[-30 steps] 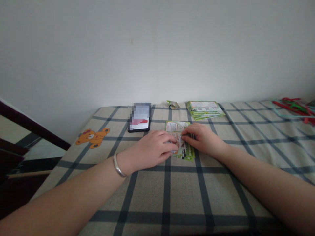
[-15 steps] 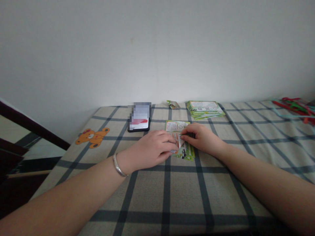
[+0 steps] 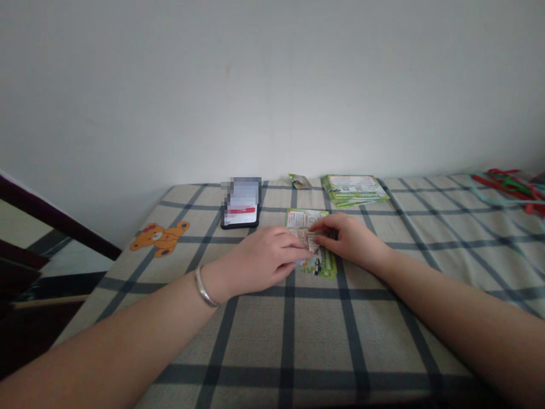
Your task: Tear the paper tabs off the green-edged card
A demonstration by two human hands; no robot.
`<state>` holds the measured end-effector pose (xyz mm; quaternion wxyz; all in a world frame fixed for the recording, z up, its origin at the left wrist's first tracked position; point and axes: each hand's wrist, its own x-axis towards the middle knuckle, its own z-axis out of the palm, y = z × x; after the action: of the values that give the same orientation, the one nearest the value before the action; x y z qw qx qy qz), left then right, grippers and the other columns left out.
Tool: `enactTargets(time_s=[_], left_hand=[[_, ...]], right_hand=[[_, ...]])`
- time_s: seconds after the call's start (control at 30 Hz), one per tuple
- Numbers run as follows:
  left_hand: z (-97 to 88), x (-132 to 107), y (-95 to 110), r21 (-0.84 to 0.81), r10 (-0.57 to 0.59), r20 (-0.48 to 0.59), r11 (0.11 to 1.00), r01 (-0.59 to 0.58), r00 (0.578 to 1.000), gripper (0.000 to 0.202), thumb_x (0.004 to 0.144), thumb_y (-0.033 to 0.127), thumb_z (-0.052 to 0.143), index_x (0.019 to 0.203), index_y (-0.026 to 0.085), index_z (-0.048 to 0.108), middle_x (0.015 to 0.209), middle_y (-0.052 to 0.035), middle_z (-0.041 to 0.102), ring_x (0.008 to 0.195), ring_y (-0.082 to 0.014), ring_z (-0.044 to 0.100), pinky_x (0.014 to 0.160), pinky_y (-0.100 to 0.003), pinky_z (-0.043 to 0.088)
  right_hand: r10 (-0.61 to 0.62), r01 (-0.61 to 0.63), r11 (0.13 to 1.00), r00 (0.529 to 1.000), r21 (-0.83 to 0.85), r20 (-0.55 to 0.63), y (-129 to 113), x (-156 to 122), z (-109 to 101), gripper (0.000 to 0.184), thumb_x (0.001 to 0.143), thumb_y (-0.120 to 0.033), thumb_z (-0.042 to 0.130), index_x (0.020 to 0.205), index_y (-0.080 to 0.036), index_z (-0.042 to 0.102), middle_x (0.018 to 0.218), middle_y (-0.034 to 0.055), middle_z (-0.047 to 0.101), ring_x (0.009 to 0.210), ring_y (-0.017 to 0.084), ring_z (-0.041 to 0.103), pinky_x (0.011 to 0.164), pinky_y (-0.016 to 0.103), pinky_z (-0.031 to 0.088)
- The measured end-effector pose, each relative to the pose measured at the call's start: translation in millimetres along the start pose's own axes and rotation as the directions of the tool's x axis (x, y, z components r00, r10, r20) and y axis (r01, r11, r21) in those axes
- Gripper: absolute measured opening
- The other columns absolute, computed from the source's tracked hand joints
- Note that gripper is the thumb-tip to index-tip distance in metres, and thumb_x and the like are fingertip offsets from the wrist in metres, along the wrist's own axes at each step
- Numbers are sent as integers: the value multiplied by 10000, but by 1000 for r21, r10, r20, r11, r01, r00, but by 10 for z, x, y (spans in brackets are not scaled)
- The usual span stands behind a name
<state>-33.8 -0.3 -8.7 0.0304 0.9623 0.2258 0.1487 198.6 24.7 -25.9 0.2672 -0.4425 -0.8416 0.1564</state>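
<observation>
A green and white printed leaflet [image 3: 305, 218] lies on the checked tablecloth between both hands, and part of it is hidden beneath the fingers. From the left, my left hand [image 3: 270, 255] rests over its edge with fingers stretched out and a little apart; a silver bangle circles that wrist. On the other side, my right hand [image 3: 349, 238] pinches the leaflet's middle between thumb and forefinger, where a reddish-white printed part shows. Behind the right hand, near the wall, sits a stack of similar green and white leaflets [image 3: 356, 188].
A phone [image 3: 240, 211] with a lit, partly blurred screen lies left of the leaflet. Near the wall is a small green packet [image 3: 300, 182]. Red and green items [image 3: 511, 184] lie at the far right. A bear picture [image 3: 159, 238] marks the cloth's left side.
My left fingers have shifted slightly to the right across the leaflet, and my right fingertips have moved slightly left. The printed part between them looks flatter.
</observation>
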Motion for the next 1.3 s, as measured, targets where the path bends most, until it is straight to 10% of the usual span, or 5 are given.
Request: enactTargets(time_s=[0.4,1.3], left_hand=[[26,-4,-21,74,45,-10,996,-44,999,299,888,181,563,1179,224,616,1183,-25,654,1113,-201,551,984,-400,448],[59,-39,-28,46,17,-45,999,-15,999,302,877,183,567,1171,226,623,1173,-45,642,1118,-219,536,1003,-430,422]], right_hand=[[-334,333,943,940,15,71,67,-13,-168,88,838,-251,665,890,-204,719,914,44,709,854,153,637,784,282,487],[-325,334,926,943,-178,77,57,-25,-129,147,879,-290,610,888,-226,742,978,42,716,868,172,644,798,318,490]])
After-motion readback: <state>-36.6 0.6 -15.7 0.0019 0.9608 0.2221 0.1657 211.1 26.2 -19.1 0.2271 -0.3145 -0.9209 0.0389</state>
